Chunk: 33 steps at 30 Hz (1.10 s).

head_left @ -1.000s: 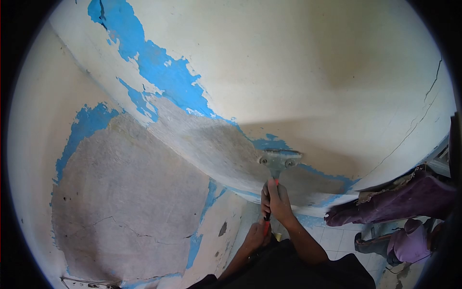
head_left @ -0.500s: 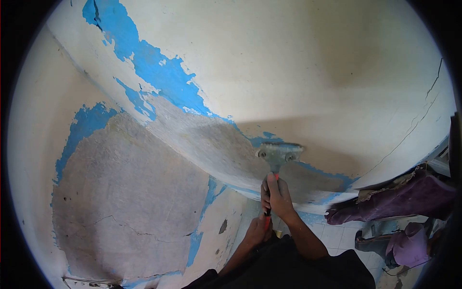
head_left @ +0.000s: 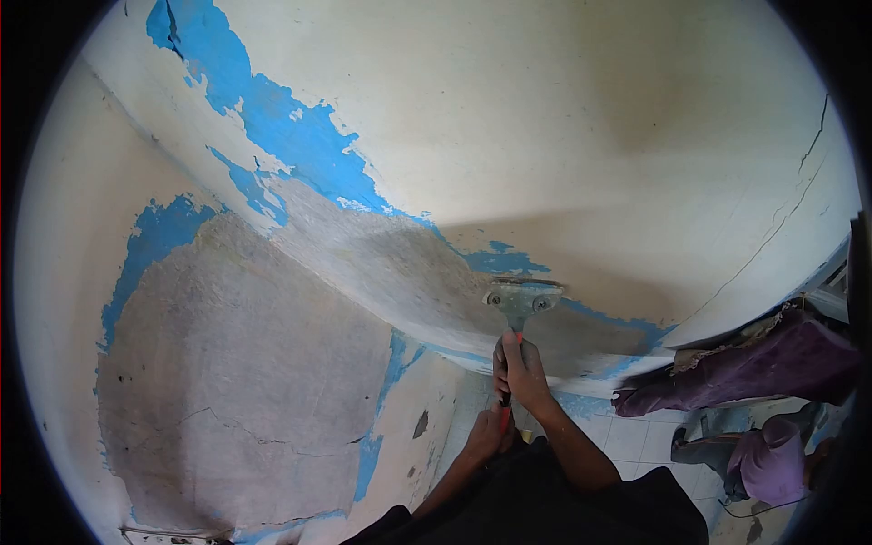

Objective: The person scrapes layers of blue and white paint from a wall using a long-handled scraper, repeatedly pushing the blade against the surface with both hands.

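A long-handled scraper (head_left: 518,301) with a wide metal head is in both of my hands, its blade against the wall. My right hand (head_left: 524,363) is closed round the upper handle, just below the head. Lower down, my left hand (head_left: 491,433) wraps the red and black end of the handle. Above the blade lies a strip of exposed blue paint (head_left: 502,262), bordered by cream paint (head_left: 581,182). Bare grey plaster (head_left: 409,272) shows to the left of the head.
A larger blue patch (head_left: 291,132) runs up the wall to the upper left. The adjoining wall (head_left: 245,363) is stripped to grey and cracked. At right, a purple cloth (head_left: 740,363) hangs near the wall, with a person in lilac clothing (head_left: 770,463) below on the tiled floor (head_left: 627,439).
The scraper head has moved slightly down the wall. More blue paint shows above the blade, where cream paint was before. Both hands keep their grip.
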Motion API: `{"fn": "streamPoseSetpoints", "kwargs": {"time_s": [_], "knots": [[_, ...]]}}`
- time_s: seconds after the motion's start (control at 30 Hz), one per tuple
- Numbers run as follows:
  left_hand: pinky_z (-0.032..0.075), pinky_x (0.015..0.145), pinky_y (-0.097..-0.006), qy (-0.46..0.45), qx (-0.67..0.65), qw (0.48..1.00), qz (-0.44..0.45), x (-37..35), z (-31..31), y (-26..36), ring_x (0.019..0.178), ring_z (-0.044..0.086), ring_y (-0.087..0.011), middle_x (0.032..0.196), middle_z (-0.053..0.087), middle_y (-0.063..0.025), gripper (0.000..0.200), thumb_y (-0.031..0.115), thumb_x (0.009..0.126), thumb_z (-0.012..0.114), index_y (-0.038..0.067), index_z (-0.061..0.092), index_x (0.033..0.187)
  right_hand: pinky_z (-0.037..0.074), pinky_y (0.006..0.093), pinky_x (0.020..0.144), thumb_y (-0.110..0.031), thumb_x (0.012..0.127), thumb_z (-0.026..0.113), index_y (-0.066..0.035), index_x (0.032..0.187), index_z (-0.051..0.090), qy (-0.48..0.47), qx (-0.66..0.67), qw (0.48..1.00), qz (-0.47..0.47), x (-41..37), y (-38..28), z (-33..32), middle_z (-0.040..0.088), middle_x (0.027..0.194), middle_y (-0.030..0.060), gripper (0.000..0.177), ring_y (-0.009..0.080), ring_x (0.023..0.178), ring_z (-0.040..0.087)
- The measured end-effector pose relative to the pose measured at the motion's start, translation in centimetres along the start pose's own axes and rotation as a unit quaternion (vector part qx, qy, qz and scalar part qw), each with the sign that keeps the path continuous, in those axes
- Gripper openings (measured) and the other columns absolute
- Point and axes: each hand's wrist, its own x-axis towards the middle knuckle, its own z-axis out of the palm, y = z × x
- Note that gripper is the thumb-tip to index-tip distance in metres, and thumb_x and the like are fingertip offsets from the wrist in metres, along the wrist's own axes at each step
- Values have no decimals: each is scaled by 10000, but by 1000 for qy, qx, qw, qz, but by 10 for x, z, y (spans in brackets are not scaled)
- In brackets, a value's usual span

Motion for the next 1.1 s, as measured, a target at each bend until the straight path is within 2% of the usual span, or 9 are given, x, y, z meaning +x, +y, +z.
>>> {"fn": "streamPoseSetpoints", "kwargs": {"time_s": [0.17, 0.27, 0.37, 0.47, 0.57, 0.67, 0.8, 0.87, 1.1], "knots": [[325, 400, -277, 26, 28, 999, 3, 6, -1, 15, 396, 430, -144, 479, 432, -37, 622, 482, 1006, 224, 45, 467, 637, 326, 250, 342, -429, 991, 402, -76, 709, 382, -6, 20, 1000, -21, 5, -7, 5, 356, 513, -10, 452, 79, 375, 364], [327, 402, -278, 18, 16, 994, 103, 25, 11, 30, 398, 430, -141, 477, 438, -39, 629, 492, 1003, 218, 48, 466, 632, 307, 245, 340, -404, 992, 419, -74, 705, 393, -14, -5, 998, -59, 12, -38, 15, 363, 516, -14, 438, 71, 381, 367], [324, 402, -279, -11, -3, 991, 132, 32, 19, 56, 396, 424, -143, 473, 438, -39, 636, 503, 999, 216, 55, 457, 618, 298, 240, 339, -390, 993, 420, -73, 706, 399, -20, -38, 995, -92, 15, -72, 23, 365, 518, -15, 428, 68, 383, 367], [319, 399, -285, -7, -3, 993, 119, 28, 22, 61, 394, 421, -148, 477, 444, -43, 643, 526, 992, 209, 53, 460, 635, 296, 238, 338, -384, 993, 422, -74, 700, 399, -25, -30, 997, -62, 14, -69, 18, 365, 519, -18, 427, 67, 383, 364], [313, 396, -287, -21, -24, 998, 50, 34, 8, 12, 392, 420, -153, 482, 442, -42, 620, 527, 990, 204, 58, 465, 679, 298, 240, 338, -388, 990, 427, -76, 693, 395, -11, -22, 999, -32, 9, -36, 7, 364, 521, -21, 432, 69, 379, 360], [305, 393, -290, 12, -48, 999, -5, 27, 8, -18, 390, 420, -157, 489, 445, -44, 590, 514, 992, 201, 68, 472, 717, 309, 243, 335, -444, 985, 406, -79, 713, 383, -3, -29, 1000, -6, 7, 2, -2, 350, 519, -15, 456, 76, 373, 342], [298, 392, -296, 21, -50, 999, 5, 23, 4, -36, 384, 408, -160, 483, 425, -36, 559, 500, 993, 215, 78, 454, 713, 316, 246, 332, -466, 984, 394, -82, 716, 370, -4, -29, 1000, 6, 7, 6, -1, 343, 519, -12, 469, 77, 370, 337], [296, 392, -297, 29, -49, 998, -2, 23, 4, -30, 382, 401, -157, 482, 413, -33, 555, 504, 992, 218, 80, 445, 717, 304, 241, 337, -402, 990, 417, -79, 686, 392, 0, -22, 1000, 12, 8, 1, 2, 365, 511, -14, 445, 75, 373, 358], [301, 392, -293, -14, -79, 992, 99, 31, 10, 30, 379, 387, -149, 478, 395, -28, 581, 533, 984, 212, 58, 433, 733, 290, 234, 346, -350, 994, 432, -72, 665, 417, -27, -40, 998, -41, 23, -52, 30, 380, 505, -15, 430, 69, 369, 365]]}}
